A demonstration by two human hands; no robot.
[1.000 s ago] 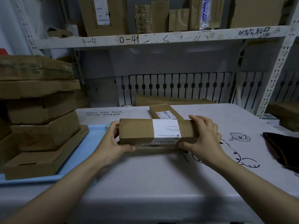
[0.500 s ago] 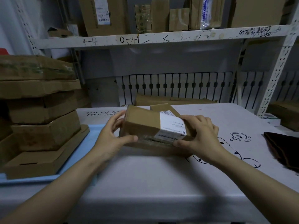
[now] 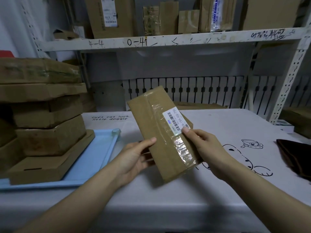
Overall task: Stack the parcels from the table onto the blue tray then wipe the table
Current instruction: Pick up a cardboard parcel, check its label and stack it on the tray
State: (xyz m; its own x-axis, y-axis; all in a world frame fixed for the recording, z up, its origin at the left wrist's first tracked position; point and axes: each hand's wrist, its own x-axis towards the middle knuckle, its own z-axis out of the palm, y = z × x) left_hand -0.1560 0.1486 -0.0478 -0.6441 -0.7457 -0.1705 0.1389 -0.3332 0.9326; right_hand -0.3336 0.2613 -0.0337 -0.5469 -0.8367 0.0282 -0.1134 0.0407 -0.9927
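I hold a long brown parcel (image 3: pixel 156 125) with a white barcode label and clear tape, lifted above the table and tilted with its far end up. My left hand (image 3: pixel 134 157) grips its lower left edge and my right hand (image 3: pixel 203 145) its right side, thumb on the label. A second small parcel (image 3: pixel 189 121) lies on the table behind it, mostly hidden. The blue tray (image 3: pixel 94 157) sits at the left and carries a tall stack of brown parcels (image 3: pixel 43 118). The table (image 3: pixel 168 199) has a white cover with cartoon drawings.
A dark cloth (image 3: pixel 296 157) lies at the table's right edge. A white metal shelf (image 3: pixel 168 40) with cartons runs overhead at the back. A flat carton (image 3: pixel 202 105) lies behind the table. More boxes (image 3: pixel 297 120) stand at the far right.
Both hands have lifted the long parcel off the table and turned it from lying crosswise to pointing away, its taped face now up.
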